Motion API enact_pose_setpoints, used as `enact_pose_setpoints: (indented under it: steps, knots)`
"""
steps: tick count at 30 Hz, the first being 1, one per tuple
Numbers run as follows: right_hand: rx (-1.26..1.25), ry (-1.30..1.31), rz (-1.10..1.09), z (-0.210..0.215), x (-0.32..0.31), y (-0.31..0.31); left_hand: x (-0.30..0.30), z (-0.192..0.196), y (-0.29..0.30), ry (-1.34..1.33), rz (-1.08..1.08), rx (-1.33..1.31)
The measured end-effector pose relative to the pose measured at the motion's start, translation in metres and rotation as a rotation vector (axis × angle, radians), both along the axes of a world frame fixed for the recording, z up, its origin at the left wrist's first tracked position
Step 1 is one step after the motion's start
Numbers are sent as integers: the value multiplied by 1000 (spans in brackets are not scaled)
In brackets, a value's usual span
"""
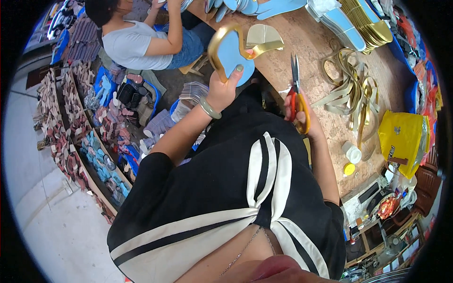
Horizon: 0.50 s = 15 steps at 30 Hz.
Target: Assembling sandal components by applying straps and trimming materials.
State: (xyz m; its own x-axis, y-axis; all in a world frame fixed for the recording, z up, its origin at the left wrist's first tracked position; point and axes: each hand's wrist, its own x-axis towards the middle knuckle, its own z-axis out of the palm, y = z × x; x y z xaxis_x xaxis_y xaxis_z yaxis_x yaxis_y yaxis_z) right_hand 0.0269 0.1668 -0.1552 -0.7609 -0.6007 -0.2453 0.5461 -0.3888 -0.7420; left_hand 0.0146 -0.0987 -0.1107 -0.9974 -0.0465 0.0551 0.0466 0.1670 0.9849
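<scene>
Blue bin: on the floor, left of and well apart from the scissors [295,92], we saw a blue bin [157,96] with dark pieces [128,97] in it.
Wooden trough: farther left of the scissors, we saw pale blue bundles [101,162] lying in a long wooden trough [118,175].
Yellow bag: on the worktop [309,42], to the right of the scissors, we saw a plastic yellow bag [395,135]; we could not tell its contents.
White jar: nearer to us than the scissors and to their right, a white jar [352,153] lay near a yellow cap [349,169]; we could not tell what it held.
Left arm: we saw it stretched forward, a pale bangle [210,109] at the wrist.
Right arm: we saw it bent, the forearm running up to the scissors.
Left hand: we saw the left hand [224,90] closed on a blue sole piece [234,51], thumb over its face, fingers hidden behind.
Sole piece's place: we saw it raised, left of the scissors, a gold strip [267,48] curving along its edge and trailing rightward.
Right hand: we saw the right hand [302,113] wrapped around the red-and-yellow handles, blades pointing away from us.
Ribbon heap: right of the scissors, we saw a loose heap of gold ribbon [351,82].
</scene>
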Motion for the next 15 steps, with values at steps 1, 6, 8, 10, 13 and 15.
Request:
enact_pose_setpoints:
  steps: [1,6,8,10,13,15]
  knots:
    - [-2,3,5,7,2,-4,5,-3,0,94,8,-116]
    - [543,402,279,42,4,-23,29,-2,6,177,38,-202]
    - [604,469,281,44,6,-30,31,3,7,346,-16,-264]
    - [669,550,315,45,10,-36,40,12,11,393,30,-282]
    - [674,606,314,43,13,-44,51,12,9,440,19,-448]
    - [694,632,306,41,14,-47,56,12,7,428,29,-448]
